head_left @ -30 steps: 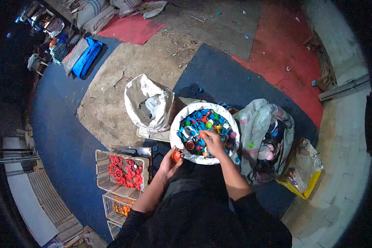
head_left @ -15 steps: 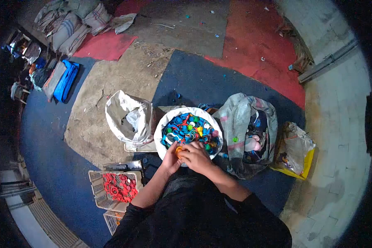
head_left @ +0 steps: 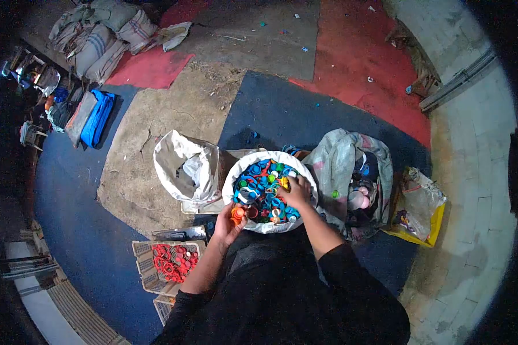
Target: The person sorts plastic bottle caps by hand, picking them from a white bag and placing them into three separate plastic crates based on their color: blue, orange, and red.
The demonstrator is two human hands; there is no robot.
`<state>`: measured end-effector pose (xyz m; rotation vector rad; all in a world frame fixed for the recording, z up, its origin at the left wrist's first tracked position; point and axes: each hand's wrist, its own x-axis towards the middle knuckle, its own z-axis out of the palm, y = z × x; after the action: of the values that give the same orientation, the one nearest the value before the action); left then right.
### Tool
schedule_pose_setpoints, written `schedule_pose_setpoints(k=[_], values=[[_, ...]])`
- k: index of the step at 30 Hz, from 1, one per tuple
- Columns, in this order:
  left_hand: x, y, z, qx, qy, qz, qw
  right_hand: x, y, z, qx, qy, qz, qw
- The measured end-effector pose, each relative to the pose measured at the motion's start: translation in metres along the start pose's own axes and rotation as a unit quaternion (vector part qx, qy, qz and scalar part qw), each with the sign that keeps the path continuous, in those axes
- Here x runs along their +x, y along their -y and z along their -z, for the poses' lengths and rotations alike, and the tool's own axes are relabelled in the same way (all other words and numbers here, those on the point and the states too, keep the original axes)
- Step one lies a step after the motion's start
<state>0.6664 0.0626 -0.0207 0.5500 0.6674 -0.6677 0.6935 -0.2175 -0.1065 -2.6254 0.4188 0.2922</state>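
A white sack (head_left: pixel 231 183) with a rolled rim stands in front of me, filled with mostly blue plastic bottle caps (head_left: pixel 258 171). My left hand (head_left: pixel 227 225) is at the sack's near left rim, closed around orange bottle caps (head_left: pixel 237 213). A dark red cap (head_left: pixel 251 212) lies beside its fingers. My right hand (head_left: pixel 296 194) reaches over the caps on the right side of the sack. Its fingers are apart, with the tips at a yellow cap (head_left: pixel 284 183); whether they grip it is hard to see.
To the left are a white sack (head_left: pixel 162 172) and a crate (head_left: pixel 145 280) of red caps. A grey woven sack (head_left: pixel 327 155) and a yellow-edged bag (head_left: pixel 435 224) stand on the right, near the block wall (head_left: pixel 472 230). Stuffed sacks (head_left: pixel 95 52) lie far left.
My hands were together over the near rim around an orange cap. They have parted: the left stays with orange caps, and the right has moved away into the caps.
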Motion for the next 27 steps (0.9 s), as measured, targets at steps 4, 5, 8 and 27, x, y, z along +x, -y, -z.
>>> schedule_pose_setpoints(k=[4,5,8,27], values=[[0.009,-0.004,0.006,-0.068,0.047,-0.005,0.997,-0.01,0.031,0.007,0.038,0.114,0.051,0.991],[0.008,-0.006,0.0,-0.071,0.04,-0.009,0.997,-0.009,0.029,-0.006,0.003,0.091,0.085,0.992],[0.001,-0.006,-0.018,-0.086,0.037,-0.018,0.995,0.01,0.033,0.013,0.15,0.25,0.089,0.952],[0.01,-0.008,-0.014,-0.044,-0.024,-0.021,0.999,0.094,0.029,-0.056,0.032,-0.092,0.109,0.989]])
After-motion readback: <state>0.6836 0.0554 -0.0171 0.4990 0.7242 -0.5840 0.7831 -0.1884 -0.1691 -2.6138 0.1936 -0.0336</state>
